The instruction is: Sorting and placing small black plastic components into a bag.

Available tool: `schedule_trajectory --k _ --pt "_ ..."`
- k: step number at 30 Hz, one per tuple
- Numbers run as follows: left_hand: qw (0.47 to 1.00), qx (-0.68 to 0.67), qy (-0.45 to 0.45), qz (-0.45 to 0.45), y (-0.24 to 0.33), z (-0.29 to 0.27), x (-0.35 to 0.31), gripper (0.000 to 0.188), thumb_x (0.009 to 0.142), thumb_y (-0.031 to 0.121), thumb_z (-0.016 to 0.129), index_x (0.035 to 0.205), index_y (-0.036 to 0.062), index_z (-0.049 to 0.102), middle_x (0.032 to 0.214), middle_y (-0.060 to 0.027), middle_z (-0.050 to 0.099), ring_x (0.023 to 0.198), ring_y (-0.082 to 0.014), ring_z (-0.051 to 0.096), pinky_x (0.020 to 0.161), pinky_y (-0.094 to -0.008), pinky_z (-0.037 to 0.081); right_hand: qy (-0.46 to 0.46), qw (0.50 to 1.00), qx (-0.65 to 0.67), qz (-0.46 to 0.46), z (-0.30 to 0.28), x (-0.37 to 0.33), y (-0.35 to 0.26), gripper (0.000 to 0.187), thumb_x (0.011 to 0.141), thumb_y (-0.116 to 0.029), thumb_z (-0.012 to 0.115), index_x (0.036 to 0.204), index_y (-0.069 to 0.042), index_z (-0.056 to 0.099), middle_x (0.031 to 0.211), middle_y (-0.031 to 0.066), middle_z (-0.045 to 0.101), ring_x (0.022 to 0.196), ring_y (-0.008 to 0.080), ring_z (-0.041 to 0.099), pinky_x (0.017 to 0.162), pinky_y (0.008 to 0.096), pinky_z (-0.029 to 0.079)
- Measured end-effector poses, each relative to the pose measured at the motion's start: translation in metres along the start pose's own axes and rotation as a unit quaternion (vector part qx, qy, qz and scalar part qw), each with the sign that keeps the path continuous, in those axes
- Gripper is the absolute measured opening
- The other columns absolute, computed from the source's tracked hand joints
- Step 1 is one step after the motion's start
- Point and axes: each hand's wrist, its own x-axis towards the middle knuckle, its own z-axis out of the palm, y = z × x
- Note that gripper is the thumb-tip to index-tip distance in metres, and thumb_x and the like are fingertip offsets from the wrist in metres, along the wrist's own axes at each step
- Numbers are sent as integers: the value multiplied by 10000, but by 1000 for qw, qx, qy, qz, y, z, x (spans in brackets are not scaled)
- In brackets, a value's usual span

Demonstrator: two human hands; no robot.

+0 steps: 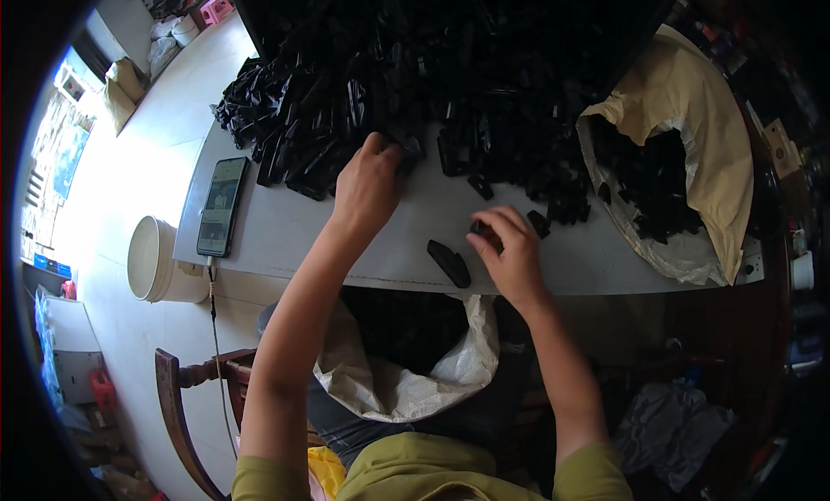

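Step in hand, as I judge it: sorting through black plastic pieces; my left hand [372, 183] is at the near edge of the heap [298, 125], my right hand [516, 259] is over the front of the table [393, 263]; right grip is a pinch, thumb and forefinger closed on a small piece [478, 228], other fingers curled loosely behind; left fingers are bent down among the pieces, but they're blurred and dark on dark, so I can't tell whether they grasp one.

Next move, my judgement: left calls for a fingertip grip on one piece, drawn clear of neighbours that overlap it and may snag; right calls for a steady pinch, since something that small could slip.

Where things lie against the grip: small piece sits right at my right fingertips; a long piece [449, 264] lies loose just left of that hand, slanted, near the table's front edge, untouched; the heap runs along the far side, ahead of both hands; the tan sack [722, 146], mouth open with black pieces inside, is well off to my right; the white sack [415, 395] gapes on my lap, below and between my forearms; phone [223, 205] lies left, apart from either hand.
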Motion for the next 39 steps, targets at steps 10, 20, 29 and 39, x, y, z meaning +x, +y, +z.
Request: schedule_trajectory --k 10,20,29,39 --pt "933 -357 20 38 2 0 -18 227 734 -23 699 896 7 543 944 -78 580 714 -175 623 658 -298 512 -20 984 -151 -88 -5 -21 -10 242 722 -98 779 907 -18 645 892 105 637 810 301 634 714 359 514" --pt "890 -423 -170 -5 17 -8 -57 307 770 -50 682 1065 14 621 1013 -94 666 920 -182 666 800 -291 538 1 1000 -7 -26 -2 -7 -3 286 721 -37 765 988 10 673 915 97 660 825 260 628 730 337 509" --pt "960 -224 -93 140 1 0 -58 239 620 93 795 843 54 719 906 -69 693 899 -258 623 863 -377 448 -79 995 -47 -34 -13 -4 0 283 647 -43 805 908 -4 704 879 90 663 850 246 619 743 331 498" --pt "962 -171 -92 192 15 -12 -74 261 658 154 785 902 97 713 966 -25 672 1054 -217 581 1020 -474 332 -20 993 -96 -63 -14 -12 -8 259 727 -123 783 927 5 678 1025 96 558 874 243 607 742 354 498"
